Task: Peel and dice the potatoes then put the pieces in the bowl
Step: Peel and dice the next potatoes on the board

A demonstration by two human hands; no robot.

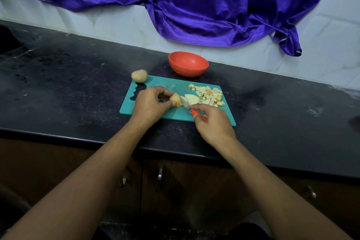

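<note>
Potato half (pixel 176 100) is lying upon the dark desk (pixel 78 84), on the teal cutting board (pixel 171 84), near the red bowl (pixel 188 63); left grip (pixel 150 105) is pinching it, right grip (pixel 213 122) is clasping the knife (pixel 184 102) beside diced pieces (pixel 210 94).

Two long bare forearms (pixel 101 171)

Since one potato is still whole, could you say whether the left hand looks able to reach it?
Probably yes: the whole potato lies just beyond the left hand, by the far corner of the cutting board, nothing between. That hand must first release its potato piece.
</note>
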